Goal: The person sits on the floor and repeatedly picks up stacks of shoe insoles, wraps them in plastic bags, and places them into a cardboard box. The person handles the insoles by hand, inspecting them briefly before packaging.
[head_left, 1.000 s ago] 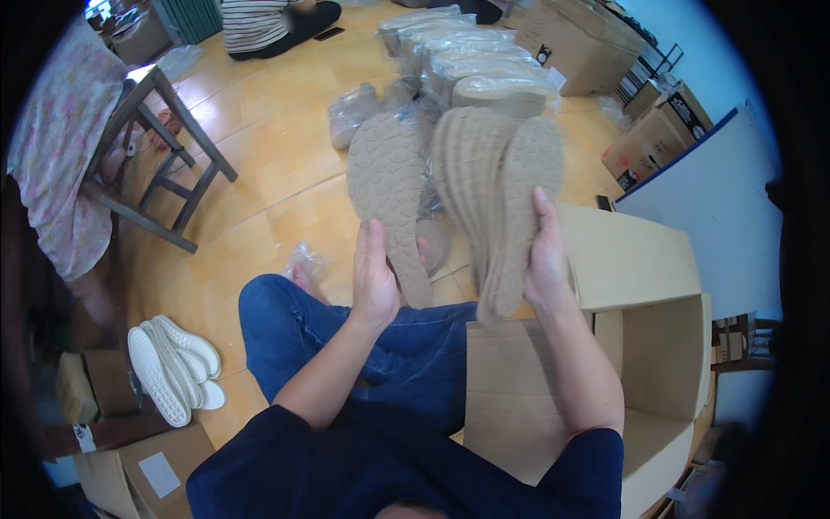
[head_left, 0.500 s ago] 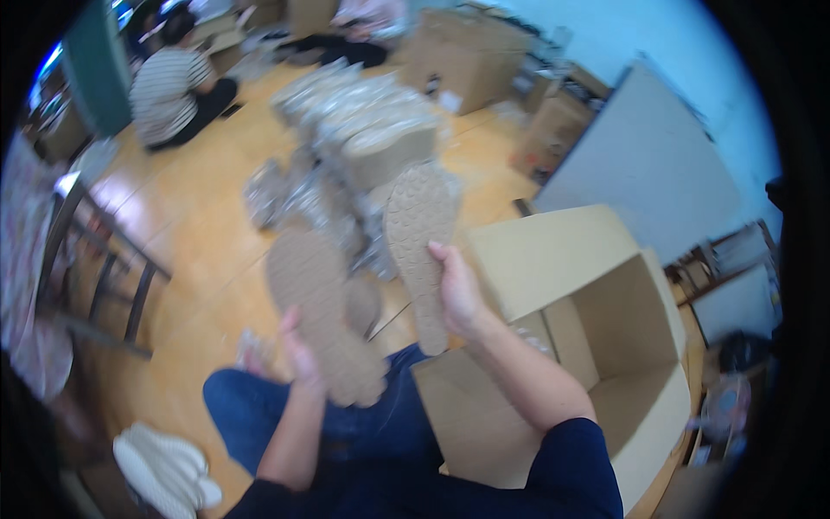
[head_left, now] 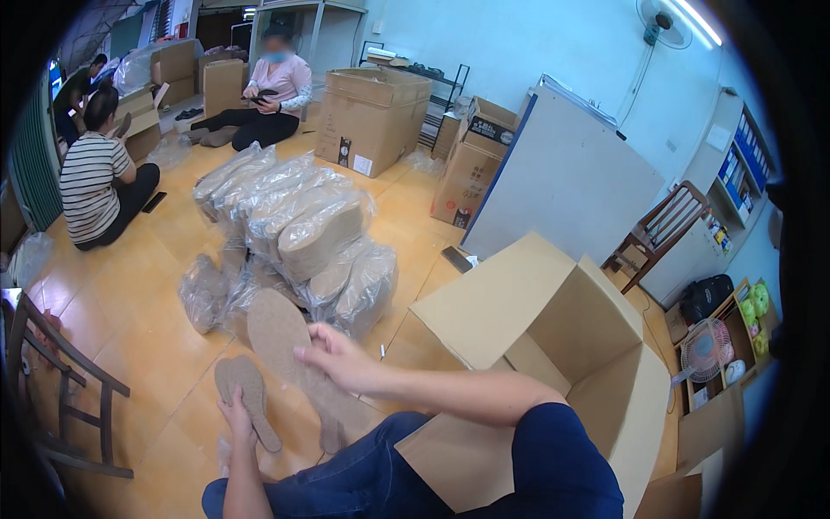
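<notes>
I hold a brown foot-shaped shoe sole in each hand, low in front of my body. My left hand [head_left: 239, 419] grips the lower-left sole [head_left: 245, 383] by its edge, fingers closed. Reaching across to the left, my right hand [head_left: 341, 356] pinches the larger-looking sole [head_left: 277, 327] between thumb and fingers, with a plain, smooth-looking face showing. The lower end of this sole slants toward my knee, where a darker brown piece [head_left: 331, 434] shows; I cannot tell whether it is a separate sole.
Plastic-wrapped bundles of soles [head_left: 298, 227] are piled on the tiled floor ahead. An open cardboard box [head_left: 484, 303] stands at my right. A dark chair [head_left: 73, 381] is at the left. Two seated people and one farther person are beyond, near large cartons [head_left: 372, 121].
Both hands have moved left with their soles, the right one reaching across. The right sole's bumpy patterned face has given way to a plain one. The view has tilted up.
</notes>
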`<state>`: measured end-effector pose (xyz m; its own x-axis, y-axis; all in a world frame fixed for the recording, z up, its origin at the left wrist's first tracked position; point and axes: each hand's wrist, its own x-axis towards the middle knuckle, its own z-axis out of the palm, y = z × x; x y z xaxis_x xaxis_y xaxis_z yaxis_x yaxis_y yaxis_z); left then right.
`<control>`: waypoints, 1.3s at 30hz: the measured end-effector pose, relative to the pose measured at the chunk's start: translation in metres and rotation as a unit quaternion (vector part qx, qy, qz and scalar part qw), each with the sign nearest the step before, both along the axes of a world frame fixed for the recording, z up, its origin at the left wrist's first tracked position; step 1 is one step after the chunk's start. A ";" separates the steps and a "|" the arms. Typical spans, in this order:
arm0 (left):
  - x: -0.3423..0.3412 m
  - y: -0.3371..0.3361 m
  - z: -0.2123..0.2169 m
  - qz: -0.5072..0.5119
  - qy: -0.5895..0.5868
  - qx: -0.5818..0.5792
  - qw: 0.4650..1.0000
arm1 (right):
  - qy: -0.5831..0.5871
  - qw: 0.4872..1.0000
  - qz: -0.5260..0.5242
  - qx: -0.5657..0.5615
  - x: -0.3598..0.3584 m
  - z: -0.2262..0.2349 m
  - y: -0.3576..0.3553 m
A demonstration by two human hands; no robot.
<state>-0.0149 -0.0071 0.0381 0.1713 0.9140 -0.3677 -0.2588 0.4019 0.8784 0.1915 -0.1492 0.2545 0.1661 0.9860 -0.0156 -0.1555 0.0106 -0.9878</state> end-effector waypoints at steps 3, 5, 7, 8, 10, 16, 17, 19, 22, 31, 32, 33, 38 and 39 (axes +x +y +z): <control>0.003 0.015 -0.018 -0.008 -0.016 -0.028 0.999 | -0.147 0.975 -0.168 0.015 0.066 0.024 0.032; 0.005 0.024 -0.013 0.000 -0.008 -0.004 1.000 | -0.395 0.872 -0.282 0.062 0.163 0.096 0.048; 0.009 0.025 -0.004 -0.003 -0.025 0.003 1.000 | -0.256 0.873 -0.416 0.015 0.273 0.191 0.051; 0.009 0.023 0.002 -0.014 -0.043 0.002 0.999 | -0.102 0.888 -0.431 0.123 0.321 0.231 0.046; 0.013 0.020 0.012 -0.019 -0.056 0.014 0.998 | 0.056 0.813 -0.571 0.101 0.392 0.273 0.022; 0.018 0.008 0.012 -0.044 -0.056 0.039 0.997 | -0.363 0.820 -0.432 0.095 0.328 0.133 0.029; 0.018 0.008 0.011 -0.047 -0.047 0.038 0.997 | -0.371 0.829 -0.417 -0.015 0.296 0.101 0.034; 0.017 0.008 0.010 -0.048 -0.039 0.042 0.997 | -0.398 0.861 -0.301 -0.094 0.235 0.054 0.032; 0.015 0.006 0.015 -0.051 -0.048 0.049 0.996 | -0.533 0.832 -0.132 -0.075 0.168 0.024 0.035; 0.006 0.012 0.029 -0.021 -0.172 -0.014 0.985 | -0.682 0.568 0.389 -0.247 0.070 -0.097 0.088; 0.002 0.014 0.029 -0.045 -0.232 -0.035 0.971 | -0.559 0.610 0.390 -0.404 0.065 -0.120 0.086; -0.002 0.015 0.030 -0.048 -0.284 -0.070 0.955 | -0.507 0.589 0.392 -0.493 0.058 -0.144 0.083; -0.016 0.016 0.040 -0.073 -0.328 -0.054 0.940 | -0.328 0.715 0.155 -0.598 0.060 -0.243 0.042; -0.016 0.016 0.043 -0.060 -0.317 -0.076 0.943 | -0.291 0.755 0.068 -0.583 0.058 -0.259 0.033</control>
